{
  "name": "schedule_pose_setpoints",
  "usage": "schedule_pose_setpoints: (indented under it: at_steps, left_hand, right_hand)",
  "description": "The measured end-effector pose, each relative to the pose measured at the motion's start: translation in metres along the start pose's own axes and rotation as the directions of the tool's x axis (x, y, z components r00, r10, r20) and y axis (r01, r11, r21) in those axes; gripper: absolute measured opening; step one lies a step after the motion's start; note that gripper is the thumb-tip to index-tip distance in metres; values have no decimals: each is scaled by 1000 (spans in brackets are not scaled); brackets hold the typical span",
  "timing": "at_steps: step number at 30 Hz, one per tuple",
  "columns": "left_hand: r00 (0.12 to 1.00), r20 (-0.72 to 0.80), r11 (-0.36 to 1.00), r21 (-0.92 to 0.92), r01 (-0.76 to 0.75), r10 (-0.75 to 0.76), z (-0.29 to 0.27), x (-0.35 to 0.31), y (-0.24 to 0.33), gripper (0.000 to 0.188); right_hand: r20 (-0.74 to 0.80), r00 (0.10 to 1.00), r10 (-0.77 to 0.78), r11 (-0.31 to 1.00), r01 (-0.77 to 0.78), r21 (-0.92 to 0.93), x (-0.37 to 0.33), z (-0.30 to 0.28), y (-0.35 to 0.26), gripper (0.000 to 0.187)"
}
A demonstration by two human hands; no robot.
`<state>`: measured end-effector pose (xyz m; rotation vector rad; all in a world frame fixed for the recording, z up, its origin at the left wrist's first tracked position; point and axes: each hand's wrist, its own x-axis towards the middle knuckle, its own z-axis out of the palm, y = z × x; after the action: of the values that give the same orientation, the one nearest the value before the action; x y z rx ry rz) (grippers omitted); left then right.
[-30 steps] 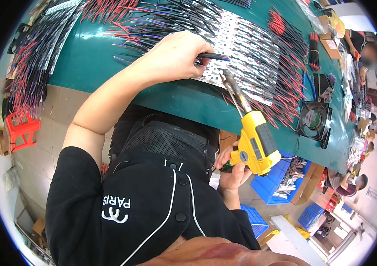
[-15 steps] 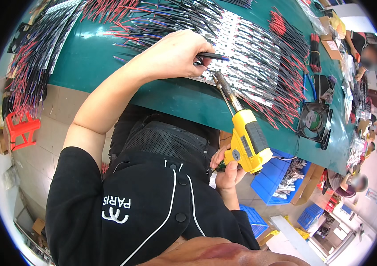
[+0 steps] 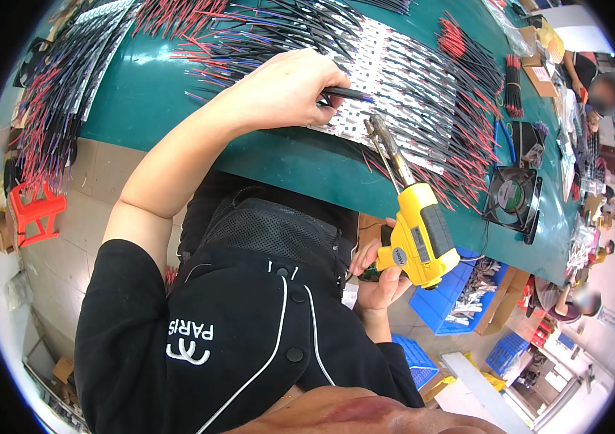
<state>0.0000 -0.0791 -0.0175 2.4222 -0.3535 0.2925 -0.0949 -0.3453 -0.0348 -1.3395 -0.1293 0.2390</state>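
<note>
My left hand point(image 3: 300, 88) is closed around a few black wires point(image 3: 349, 93), whose purplish-blue ends stick out to the right. A yellow and black soldering gun point(image 3: 420, 235) is gripped by its handle in my right hand point(image 3: 381, 278), partly hidden behind its body. Its long metal nose points up and away, the tip just right of and below the wire ends, apart from them. Beneath both lies a panel of white circuit boards point(image 3: 371, 47) on the green table, with rows of black wires point(image 3: 423, 108) across it. Red-ended wires point(image 3: 459, 177) fan out along its right side.
More wired board strips point(image 3: 98, 54) hang over the table's left edge. A black fan point(image 3: 514, 195) stands on the right, near tied wire bundles point(image 3: 514, 87). Below the table are a blue bin point(image 3: 430, 309) of parts and a red stool point(image 3: 36, 211). Other people work farther right.
The soldering gun and my right hand have shifted a little to the right, taking the tip away from the board's near edge. My left hand and its wires have stayed almost still.
</note>
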Motion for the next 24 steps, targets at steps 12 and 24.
schedule_pose_setpoints:
  at_steps: [12, 24]
  left_hand:
    - [788, -606, 966, 124, 225, -106, -38, -2, -13, 14]
    - [977, -41, 959, -203, 198, -211, -13, -35, 37, 16]
  right_hand:
    - [-20, 1000, 2, 999, -1, 48, -2, -3, -1, 79]
    - [-44, 998, -54, 998, 55, 27, -2, -3, -1, 76]
